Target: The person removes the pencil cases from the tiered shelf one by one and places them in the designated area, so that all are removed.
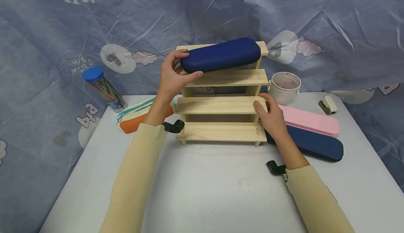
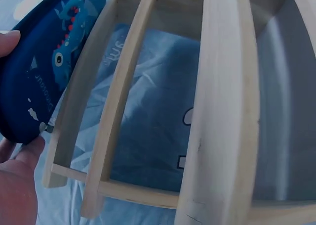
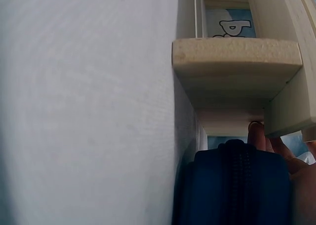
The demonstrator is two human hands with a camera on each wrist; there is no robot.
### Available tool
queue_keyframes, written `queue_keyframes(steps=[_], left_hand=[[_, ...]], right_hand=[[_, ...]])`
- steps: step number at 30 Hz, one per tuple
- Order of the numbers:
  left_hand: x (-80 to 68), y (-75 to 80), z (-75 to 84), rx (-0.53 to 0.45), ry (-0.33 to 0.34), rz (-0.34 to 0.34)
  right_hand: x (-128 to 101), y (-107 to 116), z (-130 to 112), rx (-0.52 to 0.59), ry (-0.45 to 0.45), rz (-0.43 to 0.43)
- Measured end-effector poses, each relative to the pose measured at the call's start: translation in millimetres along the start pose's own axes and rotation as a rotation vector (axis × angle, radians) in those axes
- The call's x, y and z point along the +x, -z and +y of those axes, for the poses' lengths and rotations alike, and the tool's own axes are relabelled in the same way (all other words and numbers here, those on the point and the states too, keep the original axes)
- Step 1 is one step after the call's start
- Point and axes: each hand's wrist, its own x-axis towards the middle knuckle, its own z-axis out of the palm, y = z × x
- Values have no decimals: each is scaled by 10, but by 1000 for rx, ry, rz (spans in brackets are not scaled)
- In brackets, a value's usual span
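Observation:
A blue zippered pencil case (image 1: 221, 55) lies slanted across the top tier of a stepped wooden rack (image 1: 221, 105). My left hand (image 1: 173, 73) pinches its left end between thumb and fingers. A dinosaur picture shows on the pencil case (image 2: 59, 62) in the left wrist view, beside the rack's bars. At the rack's right end, my right hand (image 1: 271, 117) grips the second tier from the bottom, thumb on its top and fingers round the end. In the right wrist view those fingers are partly hidden behind the rack and a dark blue case (image 3: 237, 185).
Right of the rack lie a pink case (image 1: 309, 121) and a navy case (image 1: 315, 143), with a white bucket (image 1: 285, 87) behind and a stapler (image 1: 328, 105) farther right. On the left are a striped pouch (image 1: 139, 115) and a blue-lidded jar of sticks (image 1: 105, 89). A printed cloth (image 1: 221, 12) hangs behind.

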Motion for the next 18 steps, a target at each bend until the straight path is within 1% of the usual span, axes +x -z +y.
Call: queue_keyframes(steps=[4, 9, 18], left_hand=[[-74, 35, -19, -31, -19, 2], [-184, 108, -16, -45, -44, -7], [-383, 216, 0, -55, -46, -44]], right_hand=[[-4, 6, 2, 0, 0, 4], [1, -10, -3, -6, -6, 9], [-16, 7, -36, 8, -11, 4]])
